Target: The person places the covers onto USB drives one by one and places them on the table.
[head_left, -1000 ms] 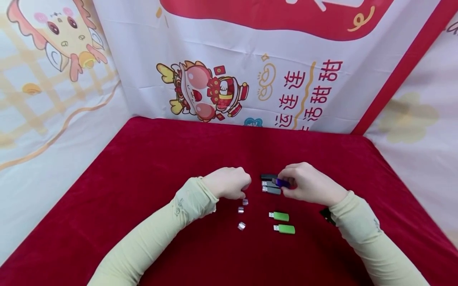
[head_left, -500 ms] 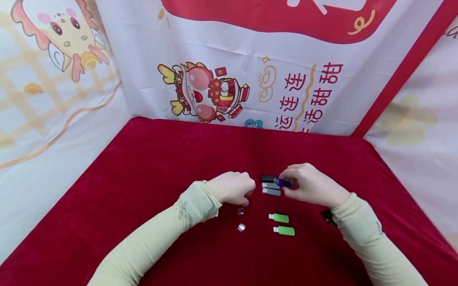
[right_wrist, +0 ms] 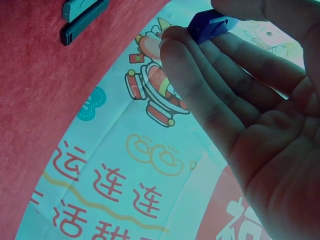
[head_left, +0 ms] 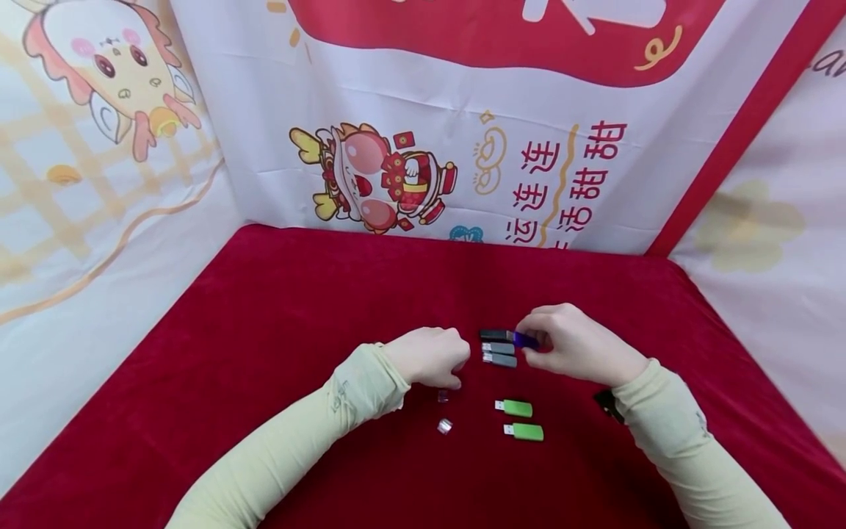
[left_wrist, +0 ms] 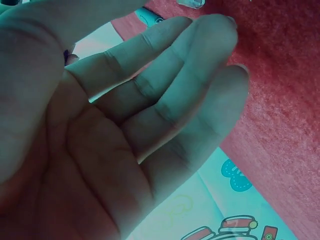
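My right hand [head_left: 562, 339] pinches a purple USB stick [head_left: 526, 340] between thumb and fingers, its metal plug toward the left. In the right wrist view the purple stick [right_wrist: 210, 25] sits at the fingertips. My left hand [head_left: 432, 358] reaches down at the clear caps, its fingertips partly hidden. The left wrist view shows its fingers [left_wrist: 200, 75] loosely bent, a gap between thumb and index finger, and a clear cap [left_wrist: 191, 3] beyond them. Two more clear caps are in the head view, one cap [head_left: 443, 397] close to the hand and another cap [head_left: 445, 426] nearer me.
Just left of the right hand lie a black USB stick [head_left: 493, 334] and two grey sticks [head_left: 500, 360]. Two green USB sticks [head_left: 523, 432] lie nearer me. A small black item [head_left: 606, 404] is partly covered by the right sleeve. Red cloth [head_left: 344, 286] covers the table.
My left hand has moved slightly right and toward me, now covering the place of the farthest clear cap. The right hand keeps the purple stick nearly still. The head view has shifted slightly.
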### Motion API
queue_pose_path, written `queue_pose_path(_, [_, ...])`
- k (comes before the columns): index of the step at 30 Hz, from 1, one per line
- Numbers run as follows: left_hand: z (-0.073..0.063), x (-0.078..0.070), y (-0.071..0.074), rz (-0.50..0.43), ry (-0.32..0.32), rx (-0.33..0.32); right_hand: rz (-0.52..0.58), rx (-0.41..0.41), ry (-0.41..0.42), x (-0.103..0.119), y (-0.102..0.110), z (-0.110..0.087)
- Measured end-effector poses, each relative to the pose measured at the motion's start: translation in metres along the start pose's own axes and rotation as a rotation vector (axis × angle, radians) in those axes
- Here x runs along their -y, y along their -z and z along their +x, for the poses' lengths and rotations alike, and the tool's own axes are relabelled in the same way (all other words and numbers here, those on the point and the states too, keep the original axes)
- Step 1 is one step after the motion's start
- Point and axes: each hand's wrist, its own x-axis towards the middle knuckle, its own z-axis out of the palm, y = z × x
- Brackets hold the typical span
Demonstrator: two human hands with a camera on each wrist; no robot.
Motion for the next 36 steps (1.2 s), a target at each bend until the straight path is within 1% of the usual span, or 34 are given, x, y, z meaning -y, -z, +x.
queue_pose_path(3, [0.0,-0.0005,-0.0008,-0.006,0.006,0.001,0.0,0.008,-0.013,0.0007,0.0002,0.0006])
queue_pose_path(6, [0.0,-0.0011,-0.0027,0.006,0.001,-0.014,0.001,0.012,-0.018,0.0014,0.0,0.0008])
queue_pose_path(11, [0.0005,-0.0015,-0.0067,0.027,-0.013,-0.04,0.0,0.012,-0.009,0.0016,-0.0017,0.0006])
queue_pose_path(17, [0.001,-0.0013,-0.0075,0.043,-0.019,-0.053,-0.001,0.011,-0.002,0.0013,-0.0023,0.0003])
queue_pose_path(23, [0.0017,-0.0013,-0.007,0.045,-0.017,-0.052,0.005,0.02,-0.014,0.0013,-0.002,0.0004])
queue_pose_path(30, [0.0034,-0.0014,-0.008,0.047,-0.024,-0.048,0.004,0.016,-0.005,0.0008,-0.0024,0.0008])
queue_pose_path(32, [0.0037,-0.0016,-0.008,0.038,-0.032,-0.048,0.008,0.016,-0.007,0.0005,-0.0029,0.0006])
queue_pose_path(36, [0.0052,-0.0003,-0.0069,-0.01,-0.044,-0.047,0.008,0.017,-0.009,0.0,-0.0035,0.0005])
